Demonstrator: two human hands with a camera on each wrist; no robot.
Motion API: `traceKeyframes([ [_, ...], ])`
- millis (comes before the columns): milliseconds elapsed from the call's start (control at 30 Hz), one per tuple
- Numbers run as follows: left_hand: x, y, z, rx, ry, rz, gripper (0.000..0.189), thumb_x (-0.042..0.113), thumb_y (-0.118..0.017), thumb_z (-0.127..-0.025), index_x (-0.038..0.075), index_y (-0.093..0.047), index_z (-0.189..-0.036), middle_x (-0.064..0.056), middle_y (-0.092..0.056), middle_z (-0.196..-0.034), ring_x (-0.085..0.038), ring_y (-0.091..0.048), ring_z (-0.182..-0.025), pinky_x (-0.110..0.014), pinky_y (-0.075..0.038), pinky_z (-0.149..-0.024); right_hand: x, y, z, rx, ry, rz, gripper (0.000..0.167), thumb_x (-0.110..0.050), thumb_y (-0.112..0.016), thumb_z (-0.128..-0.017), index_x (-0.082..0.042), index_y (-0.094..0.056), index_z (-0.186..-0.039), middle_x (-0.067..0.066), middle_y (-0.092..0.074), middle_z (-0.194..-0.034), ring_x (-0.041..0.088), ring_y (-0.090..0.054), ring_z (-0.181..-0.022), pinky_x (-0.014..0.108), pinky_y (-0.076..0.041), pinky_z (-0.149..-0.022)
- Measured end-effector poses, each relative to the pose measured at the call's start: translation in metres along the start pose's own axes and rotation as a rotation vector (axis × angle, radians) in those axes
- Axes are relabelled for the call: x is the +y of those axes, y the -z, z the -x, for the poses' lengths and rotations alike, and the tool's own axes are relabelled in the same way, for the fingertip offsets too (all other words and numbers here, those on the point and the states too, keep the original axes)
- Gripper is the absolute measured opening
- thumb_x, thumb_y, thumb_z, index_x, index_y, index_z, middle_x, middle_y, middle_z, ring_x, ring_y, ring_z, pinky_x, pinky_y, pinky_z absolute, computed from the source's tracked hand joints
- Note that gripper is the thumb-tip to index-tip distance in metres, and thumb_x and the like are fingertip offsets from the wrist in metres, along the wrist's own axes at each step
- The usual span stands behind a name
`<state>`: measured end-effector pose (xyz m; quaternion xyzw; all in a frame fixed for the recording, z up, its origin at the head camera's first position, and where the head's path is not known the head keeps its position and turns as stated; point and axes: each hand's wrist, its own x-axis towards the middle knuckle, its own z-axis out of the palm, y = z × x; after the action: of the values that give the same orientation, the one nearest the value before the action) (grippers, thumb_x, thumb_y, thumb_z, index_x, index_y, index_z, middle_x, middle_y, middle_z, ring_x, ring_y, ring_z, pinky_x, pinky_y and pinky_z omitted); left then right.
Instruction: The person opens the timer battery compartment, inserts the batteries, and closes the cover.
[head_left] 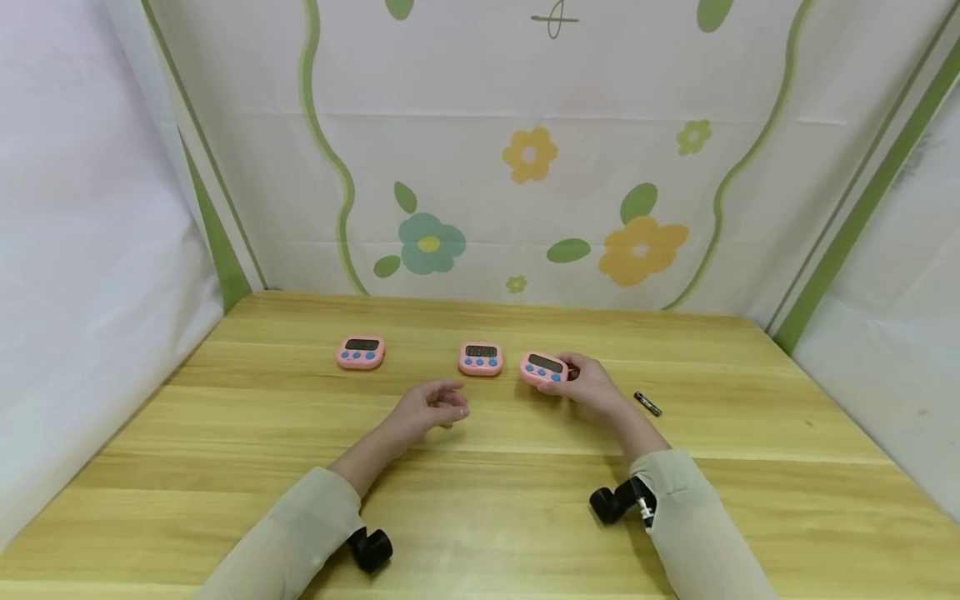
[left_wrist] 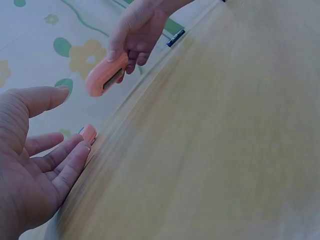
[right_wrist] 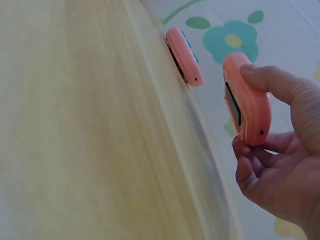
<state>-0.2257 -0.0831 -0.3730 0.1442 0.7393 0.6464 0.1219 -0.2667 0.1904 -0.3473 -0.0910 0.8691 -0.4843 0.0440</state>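
Observation:
My right hand (head_left: 592,385) pinches a pink digital timer (head_left: 544,369) by its right edge, thumb on one side and fingers on the other. The timer has blue buttons and a blank screen, and in the right wrist view the held timer (right_wrist: 250,102) is raised off the table. A second pink timer (head_left: 480,359), with digits on its screen, lies just left of it. My left hand (head_left: 427,407) hovers below that second timer, fingers relaxed and apart, holding nothing; the left wrist view shows the bare palm (left_wrist: 30,190).
Another pink timer (head_left: 361,352) lies farther left on the wooden table (head_left: 495,517). A small dark battery (head_left: 647,403) rests right of my right hand. Flower-patterned white cloth (head_left: 465,167) stands behind the table's back edge.

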Motion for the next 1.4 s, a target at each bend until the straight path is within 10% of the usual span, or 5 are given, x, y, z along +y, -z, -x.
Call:
traceKeyframes([
  [1400, 0.025, -0.022, 0.016, -0.094, -0.065, 0.076, 0.059, 0.007, -0.065, -0.076, 0.000, -0.036, -0.127, -0.011, -0.049, -0.114, -0.021, -0.051, -0.096, -0.030, -0.045, -0.080, -0.037, -0.056, 0.042, -0.191, 0.161, -0.120, 0.064, -0.018, -0.073, -0.070, 0.000, -0.043, -0.124, 0.009, -0.053, -0.101, 0.021, -0.048, -0.084, 0.028, -0.046, -0.069],
])
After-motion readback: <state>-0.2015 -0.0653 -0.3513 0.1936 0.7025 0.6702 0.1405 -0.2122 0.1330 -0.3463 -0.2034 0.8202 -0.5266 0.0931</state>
